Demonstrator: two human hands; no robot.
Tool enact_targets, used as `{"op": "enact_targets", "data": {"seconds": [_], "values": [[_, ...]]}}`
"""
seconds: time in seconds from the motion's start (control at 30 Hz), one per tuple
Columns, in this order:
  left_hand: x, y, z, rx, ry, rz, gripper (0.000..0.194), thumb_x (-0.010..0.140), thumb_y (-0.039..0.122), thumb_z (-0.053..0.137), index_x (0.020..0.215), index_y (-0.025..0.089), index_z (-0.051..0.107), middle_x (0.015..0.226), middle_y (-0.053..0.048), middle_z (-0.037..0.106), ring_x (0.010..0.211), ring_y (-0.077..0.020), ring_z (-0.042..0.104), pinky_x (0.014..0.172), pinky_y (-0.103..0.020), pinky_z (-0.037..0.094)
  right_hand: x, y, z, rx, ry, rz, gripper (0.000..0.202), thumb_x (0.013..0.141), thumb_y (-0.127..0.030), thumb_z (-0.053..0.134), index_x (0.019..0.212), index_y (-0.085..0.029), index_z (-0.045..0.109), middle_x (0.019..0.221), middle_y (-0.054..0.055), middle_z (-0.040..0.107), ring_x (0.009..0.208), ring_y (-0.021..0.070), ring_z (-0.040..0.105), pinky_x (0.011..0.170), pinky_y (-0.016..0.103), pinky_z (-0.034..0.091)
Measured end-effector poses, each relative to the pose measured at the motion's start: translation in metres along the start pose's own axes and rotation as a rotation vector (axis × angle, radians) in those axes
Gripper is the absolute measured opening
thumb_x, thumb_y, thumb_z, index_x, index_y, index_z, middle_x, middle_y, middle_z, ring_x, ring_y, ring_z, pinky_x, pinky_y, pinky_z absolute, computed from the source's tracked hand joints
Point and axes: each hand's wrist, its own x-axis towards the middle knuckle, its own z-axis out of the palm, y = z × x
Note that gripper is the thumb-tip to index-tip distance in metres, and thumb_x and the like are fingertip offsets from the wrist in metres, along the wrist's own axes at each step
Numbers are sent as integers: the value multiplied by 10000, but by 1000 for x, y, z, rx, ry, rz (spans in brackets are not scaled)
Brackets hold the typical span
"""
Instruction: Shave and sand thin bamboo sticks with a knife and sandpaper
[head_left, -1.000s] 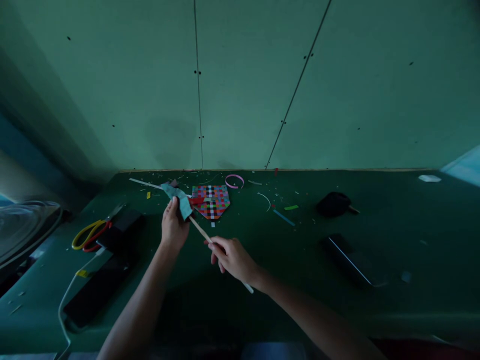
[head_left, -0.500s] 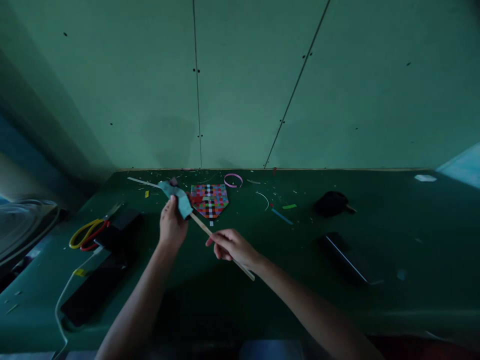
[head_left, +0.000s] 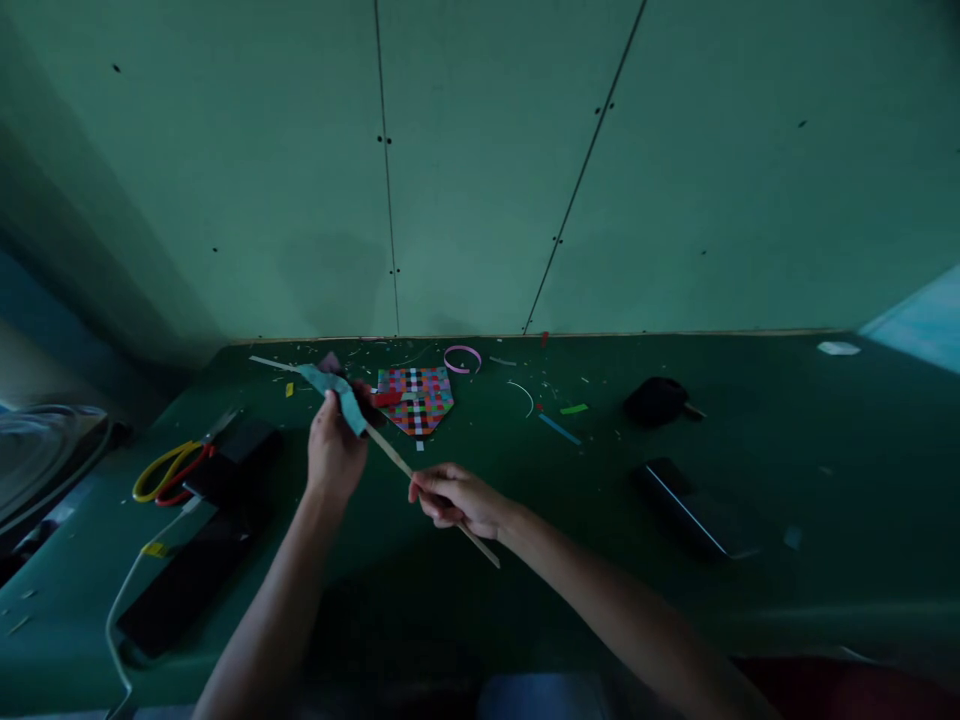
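Observation:
My left hand point(head_left: 336, 448) is closed around a light blue piece of cloth or paper point(head_left: 337, 396), wrapped about a long, thin pale strip point(head_left: 390, 450). One end of the strip sticks out past the blue piece toward the upper left. My right hand point(head_left: 459, 498) pinches the same strip lower down, its free end pointing to the lower right. Just beyond my hands lies a colourful woven checkered piece point(head_left: 417, 398) on the table. A red bit point(head_left: 388, 398) shows between it and my left fingers, and I cannot tell whether it is held.
Scissors point(head_left: 169, 470) with yellow and red handles and a dark power bank-like block point(head_left: 184, 585) with a cable lie left. A purple ring point(head_left: 462, 359), a blue strip point(head_left: 559, 430) and scraps litter the back. To the right are a black pouch-like thing point(head_left: 656, 402) and a phone-like dark object point(head_left: 679, 508).
Both hands stay on the strip. My left hand and the blue piece have shifted slightly left; the right hand's grip looks nearly the same. The whole view has moved a little.

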Motion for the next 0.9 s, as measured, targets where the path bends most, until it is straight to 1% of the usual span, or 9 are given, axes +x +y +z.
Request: {"op": "enact_targets", "data": {"seconds": [0.1,0.27,0.37,0.47,0.53,0.6,0.77,0.83,0.9], "values": [[-1,-2,-2,-12,2,-14,256,982,407,681,1074,183,764,998,-50,782,894,-165,745,816,-262,595,3,5,0,22,-13,28,276,979,-368,678,843,-129,696,581,-42,538,421,41,294,417,207,168],[-26,-37,12,77,-69,-189,295,904,438,773,1008,162,762,992,-80,786,891,-212,760,828,-316,599,1,1,-8,105,21,-36,282,945,-382,706,837,-123,674,524,-66,519,390,19,174,403,191,108],[-21,-24,13,61,-71,-127,284,927,429,748,1007,157,762,985,-85,783,889,-202,756,846,-308,594,-3,-4,-5,118,-17,-28,283,946,-393,716,852,-129,670,525,-74,515,388,18,174,395,184,114],[-3,7,6,-13,16,18,260,1015,393,630,1024,169,762,990,-63,777,935,-166,743,891,-267,583,-4,-4,2,89,-72,34,275,971,-370,695,831,-136,663,551,-64,522,395,26,235,392,181,143],[3,16,1,-53,72,91,231,1031,356,611,1014,180,759,990,-43,774,969,-147,736,942,-252,566,-3,-1,5,75,-96,74,268,978,-343,688,816,-131,663,559,-60,525,401,27,263,392,180,163],[-1,8,2,-20,51,69,230,1017,368,636,993,176,760,960,-43,774,933,-150,740,925,-258,574,-1,0,3,83,-86,87,262,975,-330,689,812,-127,661,554,-60,525,396,25,257,391,180,165],[-26,-36,12,114,-92,-162,284,914,429,764,946,147,765,925,-84,791,870,-214,765,870,-335,598,-3,-7,-11,114,-13,-11,278,956,-380,715,859,-127,655,527,-83,510,381,16,164,382,181,129],[-22,-32,11,100,-82,-128,304,916,439,762,980,142,765,977,-94,795,908,-216,766,908,-344,589,-6,-10,-11,83,-40,-33,280,961,-385,718,878,-122,670,546,-78,518,390,17,183,385,182,138],[-10,-14,5,55,-29,-25,306,962,444,706,1007,146,763,1008,-82,793,951,-191,758,956,-329,574,-7,-9,-6,51,-73,-24,276,974,-378,708,883,-118,690,569,-68,526,402,23,225,389,187,156]]}}
